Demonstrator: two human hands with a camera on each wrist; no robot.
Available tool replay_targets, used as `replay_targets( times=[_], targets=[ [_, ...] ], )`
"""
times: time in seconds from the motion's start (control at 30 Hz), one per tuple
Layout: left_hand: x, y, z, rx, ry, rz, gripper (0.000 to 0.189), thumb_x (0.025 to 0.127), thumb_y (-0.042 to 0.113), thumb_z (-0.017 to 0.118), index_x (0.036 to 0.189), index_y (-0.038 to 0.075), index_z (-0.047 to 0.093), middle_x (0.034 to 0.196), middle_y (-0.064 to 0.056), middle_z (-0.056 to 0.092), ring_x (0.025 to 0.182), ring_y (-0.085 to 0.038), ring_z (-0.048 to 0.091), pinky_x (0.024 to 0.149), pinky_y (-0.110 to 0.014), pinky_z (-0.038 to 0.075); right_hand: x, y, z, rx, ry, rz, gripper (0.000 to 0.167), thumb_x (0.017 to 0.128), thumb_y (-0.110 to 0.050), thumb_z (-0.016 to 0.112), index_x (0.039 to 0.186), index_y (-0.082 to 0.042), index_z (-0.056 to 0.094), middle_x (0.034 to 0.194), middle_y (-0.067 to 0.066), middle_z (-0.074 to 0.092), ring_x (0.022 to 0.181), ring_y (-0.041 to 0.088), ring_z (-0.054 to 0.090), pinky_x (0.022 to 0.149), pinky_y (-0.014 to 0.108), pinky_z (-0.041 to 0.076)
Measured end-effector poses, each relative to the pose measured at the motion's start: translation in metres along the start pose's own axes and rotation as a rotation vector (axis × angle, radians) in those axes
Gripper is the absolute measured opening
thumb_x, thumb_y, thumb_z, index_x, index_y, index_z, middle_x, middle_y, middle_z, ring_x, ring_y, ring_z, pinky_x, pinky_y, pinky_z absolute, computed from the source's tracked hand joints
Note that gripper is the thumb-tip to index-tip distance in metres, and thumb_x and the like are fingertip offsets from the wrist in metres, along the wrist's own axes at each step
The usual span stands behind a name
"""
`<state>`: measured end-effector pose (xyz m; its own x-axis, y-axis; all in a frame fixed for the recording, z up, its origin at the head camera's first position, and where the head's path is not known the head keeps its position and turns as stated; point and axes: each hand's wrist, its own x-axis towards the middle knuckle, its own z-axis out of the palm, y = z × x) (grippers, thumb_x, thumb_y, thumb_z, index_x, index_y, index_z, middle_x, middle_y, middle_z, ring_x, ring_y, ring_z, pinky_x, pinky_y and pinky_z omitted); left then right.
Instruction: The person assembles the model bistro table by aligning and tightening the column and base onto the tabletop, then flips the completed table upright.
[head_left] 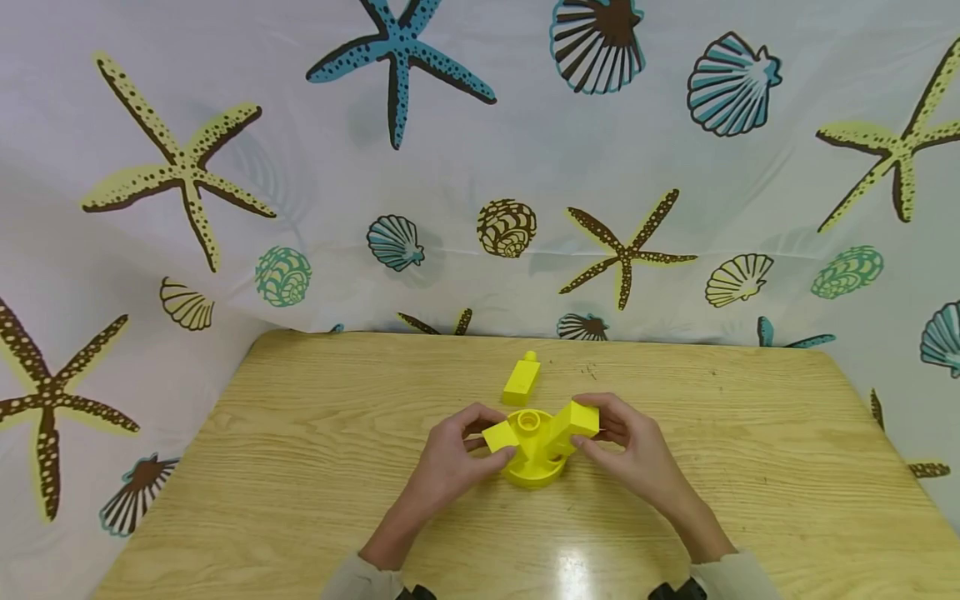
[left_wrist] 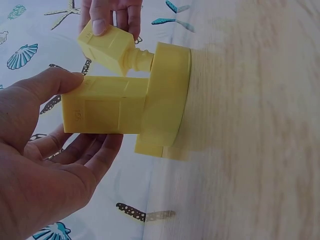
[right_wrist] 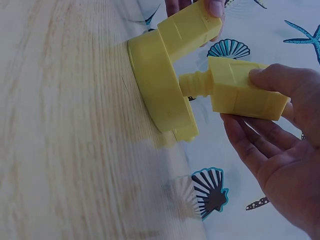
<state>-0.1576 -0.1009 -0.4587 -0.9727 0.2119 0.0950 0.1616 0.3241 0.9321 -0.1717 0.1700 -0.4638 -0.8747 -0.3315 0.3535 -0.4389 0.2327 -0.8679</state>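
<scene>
A round yellow base [head_left: 534, 475] with a raised ring socket stands on the wooden table. My left hand [head_left: 456, 454] pinches a yellow rectangular block [left_wrist: 107, 105] that stands against the base's left side, its lower end hidden there. With thumb and fingers, my right hand [head_left: 633, 454] grips a second yellow block [right_wrist: 242, 92]. That block leans at the base's right side, and its ribbed neck [right_wrist: 196, 84] shows between block and base. Whether the neck's tip sits in a socket I cannot tell. Behind the base lies a third yellow block [head_left: 521, 382], its knobbed end pointing away.
The wooden table [head_left: 315, 433] reaches back to a white cloth [head_left: 465, 158] printed with starfish and shells. This cloth hangs behind the table and along both sides. Dark bands on both wrists show at the bottom of the head view.
</scene>
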Motion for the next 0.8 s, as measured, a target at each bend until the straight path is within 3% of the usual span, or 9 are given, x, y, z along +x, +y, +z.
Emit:
replay_targets(
  times=[0.57,0.8],
  targets=[
    [0.0011,-0.0029,0.0014,-0.040,-0.006,0.034,0.032,0.089,0.011,0.081,0.117,0.005,0.067,0.123,-0.011,0.066,0.118,-0.028,0.063,0.097,-0.042,0.057,0.0008,0.0012,0.0072,-0.057,-0.061,-0.022,0.043,0.089,0.000,0.079,0.130,-0.005,0.066,0.130,0.012,0.067,0.108,0.027,0.070,0.089,0.032,0.060],
    [0.0005,-0.0045,0.0021,-0.056,-0.004,0.034,0.031,0.090,0.012,0.081,0.115,0.005,0.067,0.123,-0.013,0.065,0.118,-0.027,0.063,0.097,-0.042,0.057,-0.0012,0.0009,0.0050,-0.021,-0.098,0.031,0.043,0.093,-0.006,0.076,0.134,-0.004,0.064,0.135,0.011,0.064,0.116,0.028,0.067,0.092,0.032,0.058]
  ],
)
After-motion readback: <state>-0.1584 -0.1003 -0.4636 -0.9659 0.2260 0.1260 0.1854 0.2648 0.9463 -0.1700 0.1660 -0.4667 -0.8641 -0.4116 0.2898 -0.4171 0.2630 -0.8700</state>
